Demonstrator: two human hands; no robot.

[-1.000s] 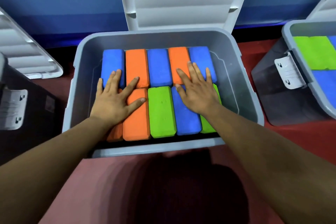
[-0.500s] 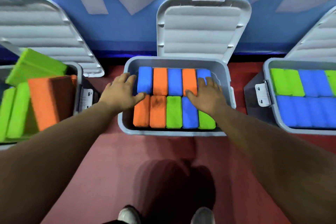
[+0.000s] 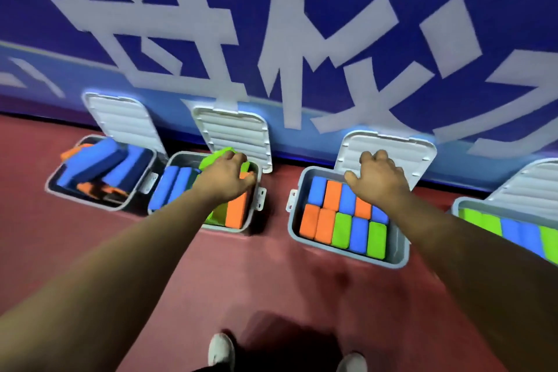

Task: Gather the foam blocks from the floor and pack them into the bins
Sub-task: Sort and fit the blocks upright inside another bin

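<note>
Four open grey bins in a row. The first bin (image 3: pixel 49 187) holds jumbled blue and orange blocks (image 3: pixel 90 164). Over the second bin (image 3: pixel 252 208), the left hand (image 3: pixel 225 177) curls on a green block (image 3: pixel 217 157); its grip is unclear. The third bin (image 3: pixel 341 252) holds smooth, rounded foam blocks (image 3: pixel 342 229) in two neat rows. The right hand (image 3: pixel 376 181) curls against its lid (image 3: pixel 404 154), grip unclear. The fourth bin (image 3: pixel 454 207) holds green and blue blocks (image 3: pixel 513 229).

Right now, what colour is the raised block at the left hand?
Green block, seen best in the head view.
</note>
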